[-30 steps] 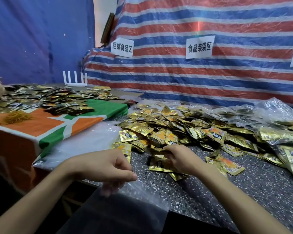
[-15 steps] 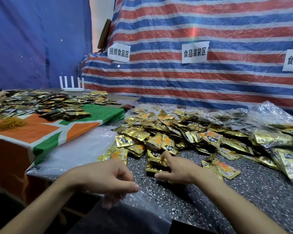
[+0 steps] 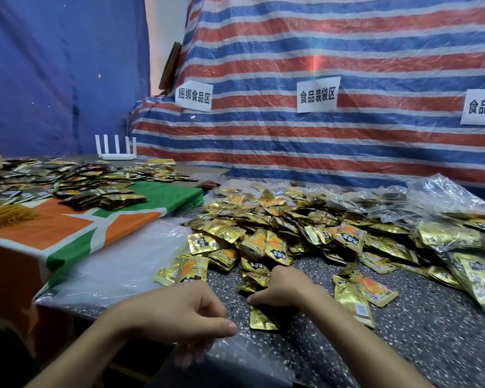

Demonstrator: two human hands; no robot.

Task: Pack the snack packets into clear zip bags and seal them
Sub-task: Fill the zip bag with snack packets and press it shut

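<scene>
My left hand [image 3: 179,315] pinches the clear zip bag [image 3: 244,359] at the tabletop [image 3: 403,345] edge, mouth ready. My right hand [image 3: 287,289] curls its fingers round snack packets [image 3: 254,277] beside the pile [image 3: 305,228], close for loading.

Two bare forearms [image 3: 95,345] end in a bare left hand [image 3: 179,312] and right hand [image 3: 286,289] (thumbnail [image 3: 231,325] trimmed short)

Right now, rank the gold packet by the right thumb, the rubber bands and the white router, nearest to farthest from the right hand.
1. Gold packet: just beneath the right hand.
2. Rubber bands: left, on orange cloth.
3. White router: far back left.
</scene>
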